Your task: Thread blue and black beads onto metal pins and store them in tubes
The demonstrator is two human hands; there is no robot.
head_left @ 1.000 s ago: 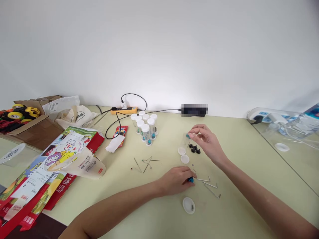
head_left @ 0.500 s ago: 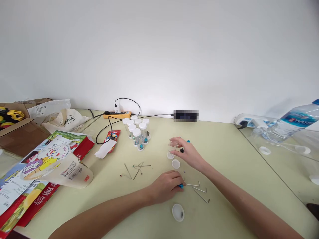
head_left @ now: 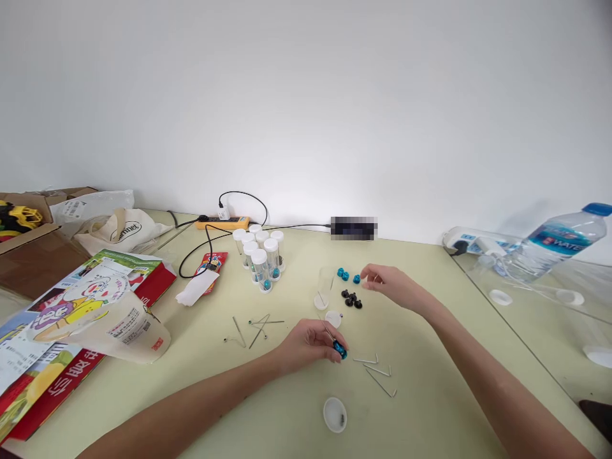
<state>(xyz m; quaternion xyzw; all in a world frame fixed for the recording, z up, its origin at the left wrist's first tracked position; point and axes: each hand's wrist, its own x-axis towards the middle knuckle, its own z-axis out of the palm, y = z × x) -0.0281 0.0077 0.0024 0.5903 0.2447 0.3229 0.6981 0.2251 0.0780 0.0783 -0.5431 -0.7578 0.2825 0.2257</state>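
Note:
My left hand is closed round a blue metallic piece with a thin metal rod pointing up from it. My right hand has its thumb and fingers apart, just right of a small blue metallic knob; whether they touch is unclear. More blue knobs lie to its left, and several black knobs lie in front. A clear tube with a white base stands nearby, a thin rod inside. A white cap sits just beyond my left hand.
Several hex keys lie right of my left hand, and thin metal rods lie left. A white cap holds a tiny dark piece. Capped clear tubes stand behind. A plastic cup lies left; a water bottle leans right.
My right hand has moved right, away from the clear tube to the blue knobs, uncovering the black knobs. My left hand has turned, showing more of the blue piece and its rod.

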